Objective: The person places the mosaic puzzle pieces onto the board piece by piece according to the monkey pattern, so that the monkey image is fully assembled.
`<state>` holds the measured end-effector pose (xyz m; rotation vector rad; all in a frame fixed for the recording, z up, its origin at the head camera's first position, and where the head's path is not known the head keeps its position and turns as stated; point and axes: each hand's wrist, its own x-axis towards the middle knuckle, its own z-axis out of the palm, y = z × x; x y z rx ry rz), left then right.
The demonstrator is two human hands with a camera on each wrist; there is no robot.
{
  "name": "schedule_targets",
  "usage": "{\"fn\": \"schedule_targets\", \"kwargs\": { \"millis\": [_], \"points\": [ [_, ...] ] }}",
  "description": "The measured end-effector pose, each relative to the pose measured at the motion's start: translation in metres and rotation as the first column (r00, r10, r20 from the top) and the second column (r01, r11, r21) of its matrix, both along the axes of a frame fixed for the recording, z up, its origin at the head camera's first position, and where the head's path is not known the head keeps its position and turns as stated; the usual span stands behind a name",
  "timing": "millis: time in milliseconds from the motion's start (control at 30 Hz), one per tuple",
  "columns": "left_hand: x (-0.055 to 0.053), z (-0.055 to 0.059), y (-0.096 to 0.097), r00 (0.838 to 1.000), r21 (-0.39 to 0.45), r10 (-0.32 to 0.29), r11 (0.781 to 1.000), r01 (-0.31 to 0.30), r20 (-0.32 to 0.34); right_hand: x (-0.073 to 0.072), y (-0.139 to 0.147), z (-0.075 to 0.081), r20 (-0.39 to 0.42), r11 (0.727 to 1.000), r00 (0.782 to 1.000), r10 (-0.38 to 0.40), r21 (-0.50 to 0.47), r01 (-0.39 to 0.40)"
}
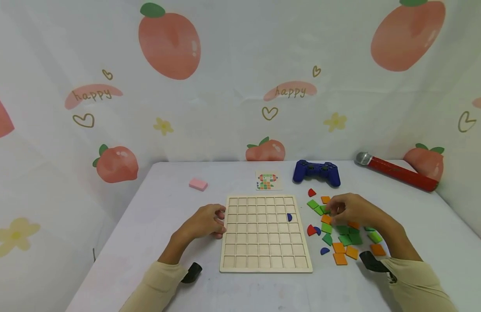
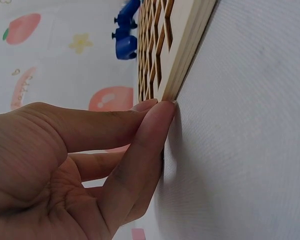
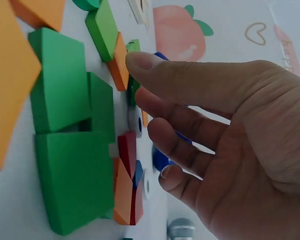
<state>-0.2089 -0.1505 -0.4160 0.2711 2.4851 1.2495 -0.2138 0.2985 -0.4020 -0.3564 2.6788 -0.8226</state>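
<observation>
A pale wooden grid board lies flat on the white table, with one blue half-round piece in a right-hand cell. My left hand is at the board's left edge. In the left wrist view, its thumb and a finger pinch the edge. Over loose tiles right of the board hovers my right hand, thumb and fingers apart, with no piece visible between them. Near its fingertips are a light green tile and an orange tile. Large green tiles show close up in the right wrist view.
Behind the board lies a small pattern card. A blue game controller and a red microphone are along the back. A pink block sits back left. Red wedges and more orange tiles are scattered right of the board.
</observation>
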Motion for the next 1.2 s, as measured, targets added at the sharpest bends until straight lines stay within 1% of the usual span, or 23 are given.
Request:
{"fn": "schedule_targets", "kwargs": {
  "millis": [200, 367, 633, 867, 967, 1200],
  "points": [
    [0.0000, 0.0006, 0.0009, 1.000, -0.009, 0.013, 1.000, -0.013, -0.002, -0.0013, -0.0051, -0.0028, 0.004, 1.000, 1.000, 0.005, 0.017, -0.005],
    [0.0001, 0.0001, 0.0005, 1.000, -0.010, 0.010, 1.000, -0.010, -0.010, -0.0002, -0.0049, -0.0006, 0.005, 1.000, 1.000, 0.002, 0.025, -0.003],
    [0.0008, 0.0012, -0.0003, 1.000, 0.012, -0.004, 1.000, 0.004, 0.003, -0.0008, 0.0006, -0.0021, -0.020, 0.999, 1.000, 0.010, 0.030, -0.010],
    [0.0011, 0.0017, -0.0011, 1.000, 0.012, -0.019, 1.000, 0.019, -0.006, -0.0010, -0.0021, -0.0028, 0.005, 0.999, 1.000, -0.010, 0.035, 0.010],
    [0.0008, 0.0014, -0.0007, 1.000, 0.009, -0.009, 1.000, 0.009, -0.001, -0.0006, -0.0040, -0.0037, 0.005, 0.999, 1.000, -0.011, 0.039, 0.011],
    [0.0002, 0.0001, -0.0017, 1.000, -0.002, -0.009, 1.000, 0.009, -0.022, 0.0003, -0.0080, -0.0046, -0.005, 1.000, 1.000, 0.011, 0.022, -0.011]
  ]
}}
